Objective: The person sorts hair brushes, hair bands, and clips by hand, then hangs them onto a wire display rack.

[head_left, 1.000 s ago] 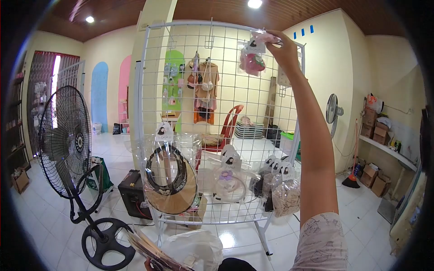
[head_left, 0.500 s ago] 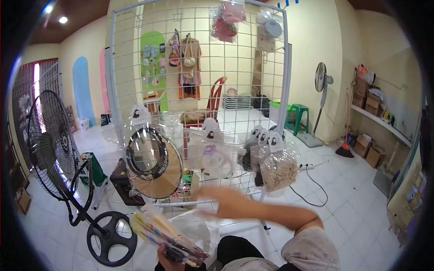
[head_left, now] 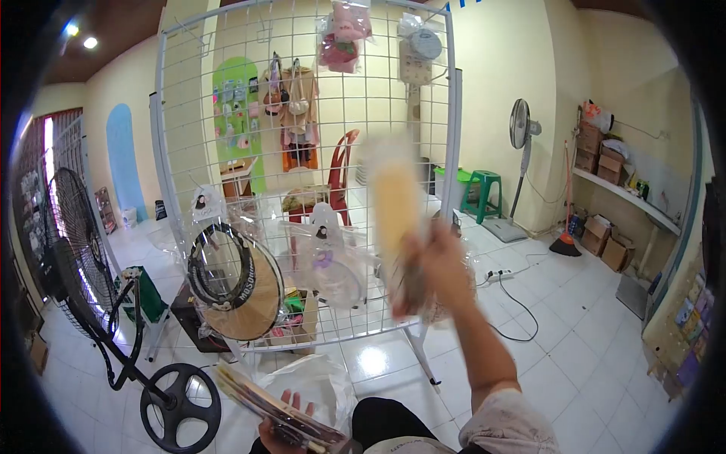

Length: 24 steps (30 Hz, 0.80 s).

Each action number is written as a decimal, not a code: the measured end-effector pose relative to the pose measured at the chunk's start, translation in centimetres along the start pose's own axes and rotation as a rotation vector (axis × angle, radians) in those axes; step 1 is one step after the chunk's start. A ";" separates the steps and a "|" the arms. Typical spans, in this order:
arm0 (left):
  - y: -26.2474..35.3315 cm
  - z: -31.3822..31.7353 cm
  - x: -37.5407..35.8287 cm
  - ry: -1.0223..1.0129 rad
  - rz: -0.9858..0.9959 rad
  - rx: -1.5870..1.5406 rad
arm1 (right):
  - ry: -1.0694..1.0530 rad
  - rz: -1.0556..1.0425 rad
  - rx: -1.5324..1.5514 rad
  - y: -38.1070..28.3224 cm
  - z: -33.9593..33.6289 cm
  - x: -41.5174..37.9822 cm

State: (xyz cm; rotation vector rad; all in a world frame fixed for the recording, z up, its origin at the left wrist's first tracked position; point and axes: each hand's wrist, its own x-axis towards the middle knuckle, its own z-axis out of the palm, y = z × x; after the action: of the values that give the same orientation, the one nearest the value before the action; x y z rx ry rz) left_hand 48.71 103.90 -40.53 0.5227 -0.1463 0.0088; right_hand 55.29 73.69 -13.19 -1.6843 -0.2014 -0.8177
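My left hand (head_left: pixel 276 433), low in front of me, is closed around a stack of long, flat plastic packets (head_left: pixel 265 401) with their ends fanned out. In my raised right hand (head_left: pixel 442 261) is a long plastic packet (head_left: pixel 398 208), pale yellow in the middle and smeared by motion. It stands nearly upright in front of the white wire grid rack (head_left: pixel 451 113). Hanging low on that rack are a bagged round item with a black ring (head_left: pixel 227 261) and a clear bag with a purple item (head_left: pixel 329 261). My right hand hides other bags behind it.
A white plastic bag (head_left: pixel 318 382) lies beyond my left hand. A black standing fan (head_left: pixel 76 242) with a wheel-shaped base (head_left: pixel 180 405) is at left. Behind the rack stand a red chair (head_left: pixel 344 170) and a green stool (head_left: pixel 482 195). A black cable (head_left: pixel 529 321) crosses the tiled floor.
My right hand has risen from near the stack, up and to the right, and now carries one packet. The stack stays in my left hand. The view has turned slightly to the right.
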 end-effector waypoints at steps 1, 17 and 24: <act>0.1 -0.2 0.1 0.020 0.018 -0.025 | 0.181 -0.232 -0.049 -1.9 -1.8 2.8; 0.0 -1.4 0.8 0.201 0.044 -0.123 | 0.173 -0.291 0.040 -3.9 -8.3 15.0; 0.0 -1.1 0.7 0.251 0.061 -0.122 | 0.198 -0.253 -0.021 -4.1 -8.1 14.4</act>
State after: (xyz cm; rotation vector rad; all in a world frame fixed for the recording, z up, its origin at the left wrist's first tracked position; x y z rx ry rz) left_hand 49.60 104.46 -41.40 0.3915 0.0823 0.1242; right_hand 60.39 63.40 -0.68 -1.6048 -0.2737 -1.1725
